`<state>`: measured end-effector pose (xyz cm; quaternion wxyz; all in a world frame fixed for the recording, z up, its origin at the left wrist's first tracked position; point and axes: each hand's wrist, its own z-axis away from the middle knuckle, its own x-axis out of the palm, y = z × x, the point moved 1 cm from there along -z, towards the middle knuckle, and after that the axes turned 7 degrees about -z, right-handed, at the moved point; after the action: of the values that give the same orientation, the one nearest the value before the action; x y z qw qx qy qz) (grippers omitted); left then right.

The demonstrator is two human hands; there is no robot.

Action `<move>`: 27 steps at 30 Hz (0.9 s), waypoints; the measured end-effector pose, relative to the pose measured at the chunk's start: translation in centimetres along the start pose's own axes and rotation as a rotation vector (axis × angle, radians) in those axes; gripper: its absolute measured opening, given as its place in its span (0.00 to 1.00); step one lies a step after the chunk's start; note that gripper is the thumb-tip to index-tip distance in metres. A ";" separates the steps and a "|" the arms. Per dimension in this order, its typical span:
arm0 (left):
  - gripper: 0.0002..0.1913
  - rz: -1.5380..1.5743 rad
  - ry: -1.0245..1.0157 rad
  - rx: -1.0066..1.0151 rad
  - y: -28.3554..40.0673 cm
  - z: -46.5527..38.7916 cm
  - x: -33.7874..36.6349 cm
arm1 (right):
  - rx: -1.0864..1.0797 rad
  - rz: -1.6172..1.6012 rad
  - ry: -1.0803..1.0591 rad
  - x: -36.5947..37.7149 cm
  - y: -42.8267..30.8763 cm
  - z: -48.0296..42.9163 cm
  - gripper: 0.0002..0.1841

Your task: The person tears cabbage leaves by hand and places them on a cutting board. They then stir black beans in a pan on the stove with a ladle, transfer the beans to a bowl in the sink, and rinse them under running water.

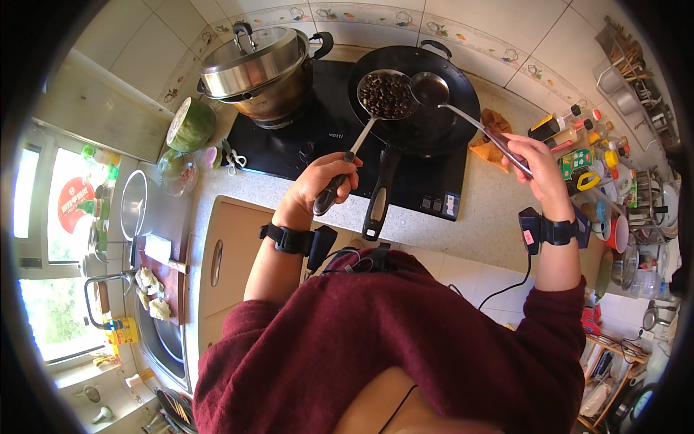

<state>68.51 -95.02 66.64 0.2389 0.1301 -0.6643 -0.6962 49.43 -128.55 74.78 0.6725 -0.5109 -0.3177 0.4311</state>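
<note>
My left hand [324, 179] grips the dark handle of a metal skimmer [362, 136]. Its round bowl is full of glossy dark brown beans or peanuts [386, 95] and is over the left part of a black wok [461, 106]. In my right hand [537, 160] is the brown handle of a steel ladle [458, 111], whose bowl contains dark liquid [431, 89]. The two bowls are side by side over the wok, their rims touching or nearly so. The wok rests on a black glass cooktop [282, 146], its long handle [379, 200] pointing towards me.
A lidded steel pot [271, 103] stands left of the wok, near a cut watermelon [191, 125] and scissors [234, 158]. An orange-brown cloth [490, 149] lies right of the cooktop. Sauce bottles [558, 122] crowd the right counter. A sink [162, 342] is at far left.
</note>
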 end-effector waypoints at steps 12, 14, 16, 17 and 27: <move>0.14 0.202 -0.016 -0.288 1.6 0.6 1.8 | -0.164 0.275 0.054 2.7 -0.8 -2.9 0.19; 0.12 0.227 -0.016 -0.279 1.9 0.7 1.8 | -0.287 0.500 0.093 3.3 -0.5 -3.1 0.19; 0.12 0.236 -0.003 -0.300 1.9 0.6 1.8 | -0.478 0.600 0.108 3.6 -0.5 -2.6 0.19; 0.13 0.240 0.001 -0.311 1.8 0.6 1.7 | -0.513 0.665 0.156 3.7 -0.5 -2.3 0.19; 0.13 0.285 0.023 -0.270 2.8 0.7 1.1 | -0.513 0.809 0.382 0.2 3.7 -4.7 0.20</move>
<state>67.64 -95.02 69.58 0.3580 0.0095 -0.5737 -0.7366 52.66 -129.97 69.87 0.3511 -0.8110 -0.0618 0.4638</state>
